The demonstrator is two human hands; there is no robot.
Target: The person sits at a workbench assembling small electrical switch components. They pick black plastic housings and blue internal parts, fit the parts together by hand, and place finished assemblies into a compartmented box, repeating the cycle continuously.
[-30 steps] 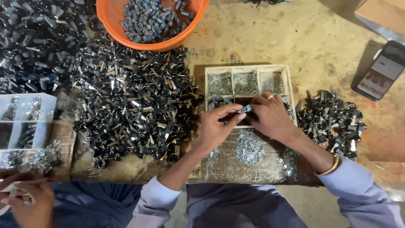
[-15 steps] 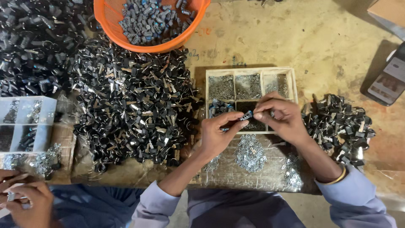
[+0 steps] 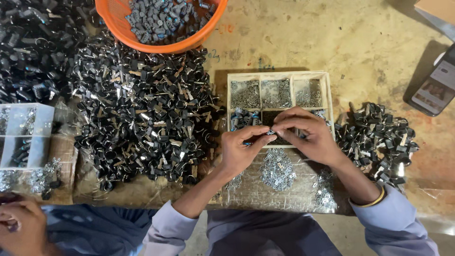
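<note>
Over at 9 o'clock there's a white divided box [image 3: 26,137] and someone else's hand [image 3: 21,227] down at 7, then a huge heap of black-and-silver parts [image 3: 142,118] with an orange basket [image 3: 161,45] of grey pieces at 12. Dead center, the left hand [image 3: 241,151] and right hand [image 3: 308,135] meet fingertip to fingertip over the wooden compartment tray [image 3: 327,95], both pinched shut on one small metal part [image 3: 270,132], too tiny to make out properly. Past that there's a smaller pile of black parts [image 3: 379,137] at 3 and a phone [image 3: 433,87] on the counter [image 3: 369,42] around 2.
</note>
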